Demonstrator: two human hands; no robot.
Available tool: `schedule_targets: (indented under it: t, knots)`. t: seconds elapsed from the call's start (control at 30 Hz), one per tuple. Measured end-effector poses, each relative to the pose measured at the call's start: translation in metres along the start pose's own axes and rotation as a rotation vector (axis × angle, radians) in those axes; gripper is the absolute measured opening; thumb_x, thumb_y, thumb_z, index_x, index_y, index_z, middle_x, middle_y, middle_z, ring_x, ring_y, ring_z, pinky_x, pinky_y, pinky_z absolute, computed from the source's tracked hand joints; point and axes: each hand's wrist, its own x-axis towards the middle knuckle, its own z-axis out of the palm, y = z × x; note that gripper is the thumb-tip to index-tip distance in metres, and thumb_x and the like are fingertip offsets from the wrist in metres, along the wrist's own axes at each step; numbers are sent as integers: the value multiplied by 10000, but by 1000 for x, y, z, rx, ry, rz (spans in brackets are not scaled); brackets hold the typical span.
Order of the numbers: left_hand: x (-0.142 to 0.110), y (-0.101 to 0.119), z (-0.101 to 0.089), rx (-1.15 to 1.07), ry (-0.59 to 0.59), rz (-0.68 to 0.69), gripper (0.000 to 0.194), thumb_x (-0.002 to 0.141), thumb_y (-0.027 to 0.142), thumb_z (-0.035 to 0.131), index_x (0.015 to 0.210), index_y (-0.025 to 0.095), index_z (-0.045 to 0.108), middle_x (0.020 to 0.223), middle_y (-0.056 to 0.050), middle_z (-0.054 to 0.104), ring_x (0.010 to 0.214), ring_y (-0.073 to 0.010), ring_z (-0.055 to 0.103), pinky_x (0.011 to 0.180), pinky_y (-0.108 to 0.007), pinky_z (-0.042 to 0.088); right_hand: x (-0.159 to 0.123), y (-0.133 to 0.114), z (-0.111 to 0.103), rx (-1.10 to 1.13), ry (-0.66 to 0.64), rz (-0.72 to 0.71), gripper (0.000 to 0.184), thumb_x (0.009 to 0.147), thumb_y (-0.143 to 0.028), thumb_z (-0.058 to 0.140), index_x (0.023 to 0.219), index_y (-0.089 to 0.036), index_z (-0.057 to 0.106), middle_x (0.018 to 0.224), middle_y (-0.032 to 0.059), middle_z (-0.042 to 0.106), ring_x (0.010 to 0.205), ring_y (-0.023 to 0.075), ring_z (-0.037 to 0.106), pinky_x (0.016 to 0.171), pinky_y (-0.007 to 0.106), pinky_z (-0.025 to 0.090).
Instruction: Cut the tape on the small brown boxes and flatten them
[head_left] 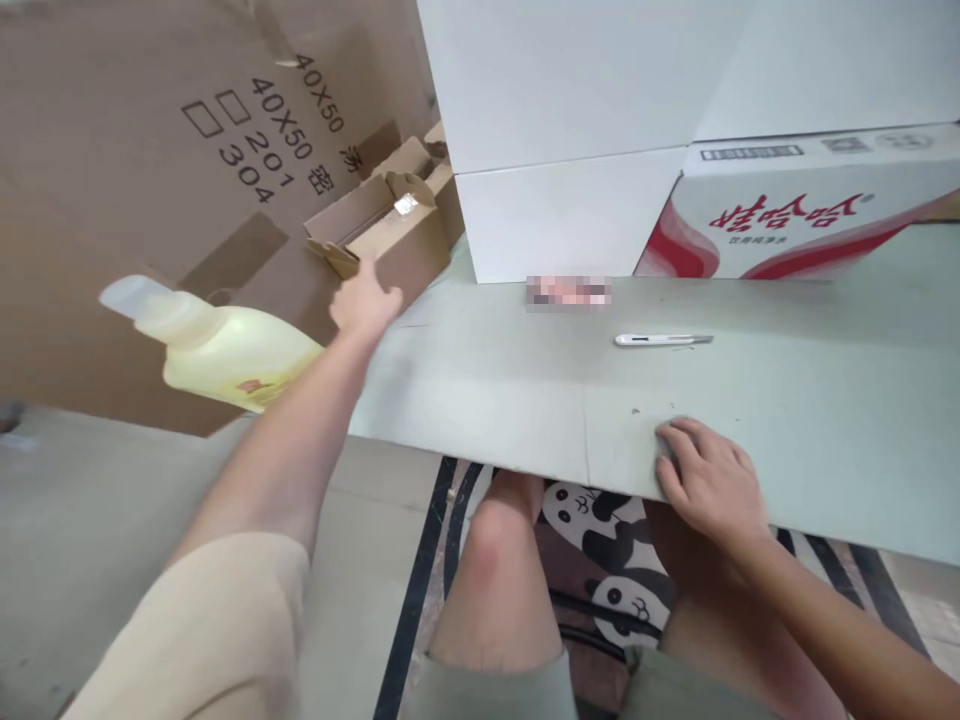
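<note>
My left hand (365, 300) reaches out to a small brown cardboard box (405, 240) at the table's left end. Its index finger is stretched towards the box's near side and seems to touch it; the thumb stands apart, and nothing shows in the grasp. The box's top is open. Near my left forearm is a pale yellow bottle (232, 350) with a whitish cap, tilted in view. On the table's front edge lies my right hand (709, 475), palm down with loosely spread fingers. A white utility knife (664, 340) with its blade out lies beyond it.
A large printed cardboard sheet (135, 130) rises at the left. White boxes (555, 215) stand along the back of the pale green table (487, 380), one with red lettering (787, 215). A blurred-out pinkish item (568, 291) lies before them. My knees are under the front edge.
</note>
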Motion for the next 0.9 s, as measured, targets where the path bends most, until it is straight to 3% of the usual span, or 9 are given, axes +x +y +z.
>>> schedule_targets:
  t: [0.03,0.1,0.17,0.27,0.47,0.6,0.7,0.8,0.9]
  knots:
    - [14,1,-6,151,-7,-9,471,854,226,681,1245,-12,572,1232,-192,639,1286,-409,524,1020,-507,424,1,0,0,-3,5,1,360,976,-327,366,1200,-196,616,1279,152,653,1204,327,605,991,490,437]
    - [29,1,-19,208,-41,6,445,1010,235,389,1130,-156,563,1193,-164,590,1349,-451,432,1031,-532,387,1,0,1,-9,10,-1,354,976,-321,377,1204,-200,620,1278,147,655,1202,320,602,994,478,432]
    - [27,0,-28,242,-43,50,390,1033,186,350,1004,-93,620,1184,-172,605,1345,-420,429,1043,-547,377,1,1,1,-17,11,-5,347,979,-314,387,1202,-196,626,1276,140,657,1198,310,602,995,463,429]
    - [4,2,-35,298,-30,195,245,993,185,446,945,86,664,1232,-155,635,1318,-362,416,1090,-596,303,1,1,0,-24,8,-5,348,980,-305,401,1209,-180,631,1287,139,651,1194,302,599,998,458,424]
    - [-84,29,-36,477,43,655,213,903,168,506,917,145,717,1270,-205,613,1266,-400,470,989,-571,333,0,1,-1,26,-5,24,363,961,-295,410,1218,-183,640,1282,139,651,1179,295,596,1005,469,418]
    - [-169,66,-39,602,-83,970,271,917,101,470,830,143,724,919,-150,673,860,-280,638,700,-413,451,-5,-4,0,195,59,46,345,912,-253,439,1165,-186,664,1226,167,656,1148,336,607,1010,542,435]
    - [-233,94,-39,508,-135,1116,226,917,97,503,837,140,710,867,-111,645,732,-219,632,544,-331,416,-14,-22,-11,317,101,23,394,889,-249,469,1257,-187,596,1211,167,623,1072,315,646,937,520,516]
    - [-278,118,-37,424,-281,1202,196,885,57,531,816,142,694,826,-77,616,676,-198,629,488,-301,414,-20,-45,-41,527,141,-141,521,879,-231,503,1398,-222,458,1283,152,553,1092,278,648,904,470,567]
    - [-299,134,-36,332,-294,1240,202,872,31,511,846,132,683,856,-80,610,686,-194,635,502,-294,452,-19,-58,-77,583,84,-388,597,825,-199,576,1408,-235,456,1452,174,452,1346,343,492,1060,551,489]
